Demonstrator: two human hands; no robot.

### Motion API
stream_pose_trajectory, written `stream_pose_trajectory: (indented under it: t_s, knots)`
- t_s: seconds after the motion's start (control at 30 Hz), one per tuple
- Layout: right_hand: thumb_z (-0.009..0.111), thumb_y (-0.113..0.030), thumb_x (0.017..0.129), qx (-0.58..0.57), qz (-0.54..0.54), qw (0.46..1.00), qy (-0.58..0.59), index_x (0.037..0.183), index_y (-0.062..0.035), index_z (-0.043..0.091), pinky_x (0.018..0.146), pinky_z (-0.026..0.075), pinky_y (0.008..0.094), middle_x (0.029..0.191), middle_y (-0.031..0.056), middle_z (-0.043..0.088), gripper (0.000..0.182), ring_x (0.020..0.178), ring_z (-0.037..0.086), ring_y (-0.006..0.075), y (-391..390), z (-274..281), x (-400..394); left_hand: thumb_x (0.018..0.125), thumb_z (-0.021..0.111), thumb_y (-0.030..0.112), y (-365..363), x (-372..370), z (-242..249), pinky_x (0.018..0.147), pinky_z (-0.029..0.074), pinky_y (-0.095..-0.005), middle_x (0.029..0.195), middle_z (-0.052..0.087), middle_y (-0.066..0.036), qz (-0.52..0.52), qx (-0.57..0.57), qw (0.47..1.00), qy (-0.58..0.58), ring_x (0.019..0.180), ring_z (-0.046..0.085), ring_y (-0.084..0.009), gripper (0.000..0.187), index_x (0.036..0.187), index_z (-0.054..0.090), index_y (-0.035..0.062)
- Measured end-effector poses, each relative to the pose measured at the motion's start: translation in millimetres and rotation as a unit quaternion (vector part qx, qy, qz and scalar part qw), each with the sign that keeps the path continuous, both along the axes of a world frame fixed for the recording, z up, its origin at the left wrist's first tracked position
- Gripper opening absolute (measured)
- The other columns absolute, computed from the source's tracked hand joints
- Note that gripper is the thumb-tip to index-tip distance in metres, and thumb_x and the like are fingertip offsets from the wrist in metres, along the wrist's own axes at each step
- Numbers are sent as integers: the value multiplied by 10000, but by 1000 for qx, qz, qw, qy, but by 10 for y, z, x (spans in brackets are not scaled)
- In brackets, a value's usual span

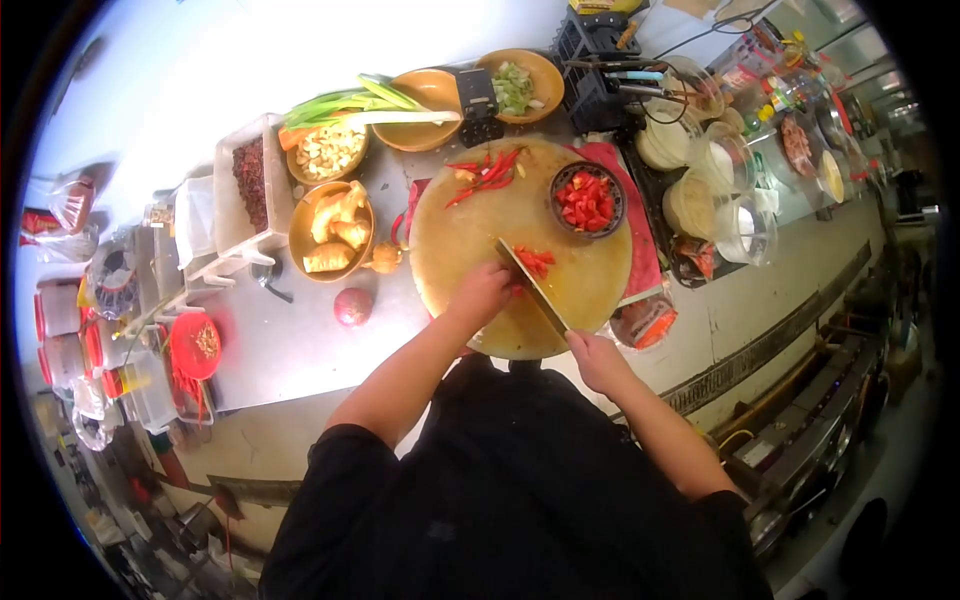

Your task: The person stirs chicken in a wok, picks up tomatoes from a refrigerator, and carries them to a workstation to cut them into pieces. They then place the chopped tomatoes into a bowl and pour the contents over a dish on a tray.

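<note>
My right hand (600, 362) is wrapped round the handle of a cleaver (540, 292), whose blade stands on edge on a round cutting board (450, 235). My left hand (482, 293) is closed against the board, left of the blade, with a bit of red chili pepper (517, 291) showing at its fingertips. Chopped red pepper (535, 261) lies just beyond the blade. Whole red chilies (490, 180) rest at the board's far left. On its far right sits a dark-rimmed bowl filled with cut red pepper (586, 200).
Left of the board are a bowl of ginger (333, 228), a red onion (352, 307), garlic cloves (328, 153) and green onions (370, 105). A bin of dried chilies (250, 185) stands farther left. Several tubs (690, 200) line the right, beyond a red cloth (640, 225).
</note>
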State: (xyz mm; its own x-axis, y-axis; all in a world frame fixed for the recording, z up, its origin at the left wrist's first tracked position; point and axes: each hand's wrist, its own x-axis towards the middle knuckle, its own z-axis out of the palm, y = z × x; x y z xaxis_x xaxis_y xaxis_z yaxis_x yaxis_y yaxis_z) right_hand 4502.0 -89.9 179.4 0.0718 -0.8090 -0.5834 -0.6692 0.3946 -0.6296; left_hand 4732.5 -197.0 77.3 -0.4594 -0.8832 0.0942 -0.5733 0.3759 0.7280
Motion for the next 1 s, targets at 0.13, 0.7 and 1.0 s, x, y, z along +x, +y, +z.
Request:
stream_pose_trajectory:
  t_s: [0.13, 0.7, 1.0]
  knots:
    - [425, -374, 994, 16, 24, 1000, 1, 1185, -44, 627, 894, 478, 418, 1074, 254, 648, 431, 1035, 605, 424, -127, 127, 103, 794, 679, 172, 158, -8, 217, 778, 518, -419, 1012, 643, -117, 30, 43, 997, -65, 930, 624, -321, 223, 999, 689, 85]
    - [429, -374, 989, -32, 6, 999, -2, 1155, -20, 618, 857, 477, 435, 1015, 263, 649, 434, 995, 609, 434, 132, 151, 122, 803, 673, 170, 300, 27, -12, 720, 506, -446, 907, 611, -124, 66, -30, 997, -23, 848, 608, -343, 221, 1011, 644, 99]
    - [436, -384, 991, -36, 36, 998, -46, 1187, -41, 618, 898, 476, 431, 1069, 255, 646, 435, 1032, 602, 426, -82, 158, 180, 792, 690, 172, 281, 71, -38, 687, 509, -412, 843, 604, -96, 54, -113, 992, -31, 799, 600, -299, 149, 906, 641, 90]
